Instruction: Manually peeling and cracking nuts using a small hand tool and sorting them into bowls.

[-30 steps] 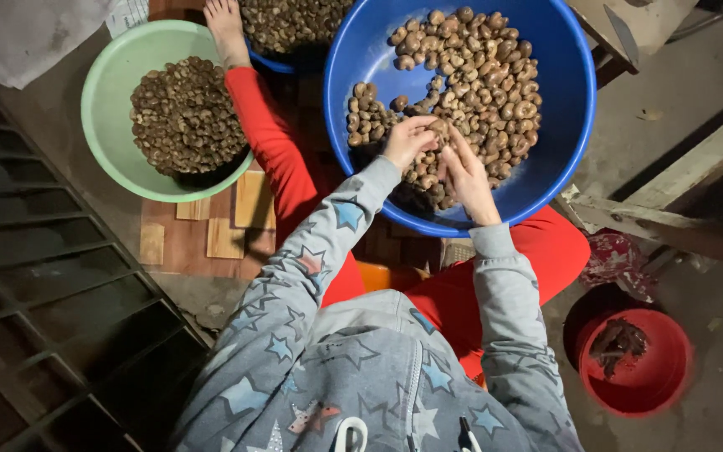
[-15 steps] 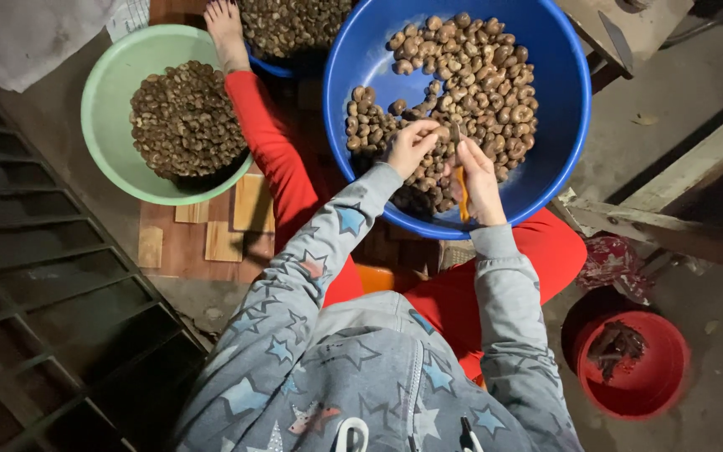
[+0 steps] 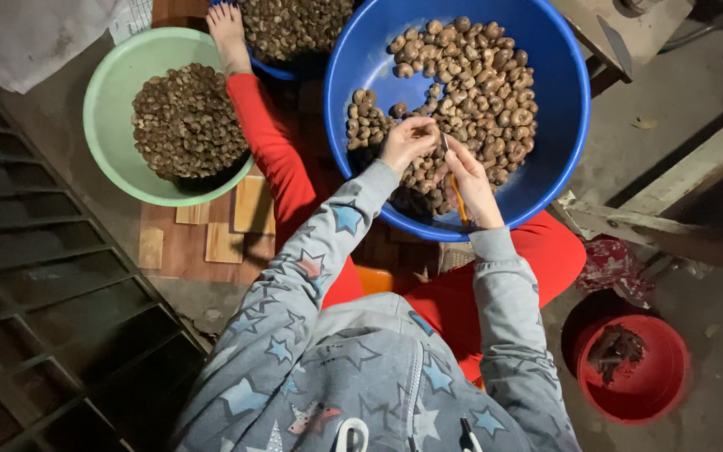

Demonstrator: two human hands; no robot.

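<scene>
While left hand [image 3: 406, 141] pinches one nut [image 3: 430, 132] over blue basin [image 3: 562, 142], right hand [image 3: 469, 180] grips orange-handled pick [image 3: 458, 199], tip at nut: we judge shelling underway. Next needs steady prying; green bowl [image 3: 106, 146] sits well left.

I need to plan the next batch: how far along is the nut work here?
Done, it seems: the green basin holds a heap of smaller pieces. In hand: the left hand pinches one nut while the right hand works it with an orange-handled tool. Left: the blue basin holds many whole nuts.
</scene>
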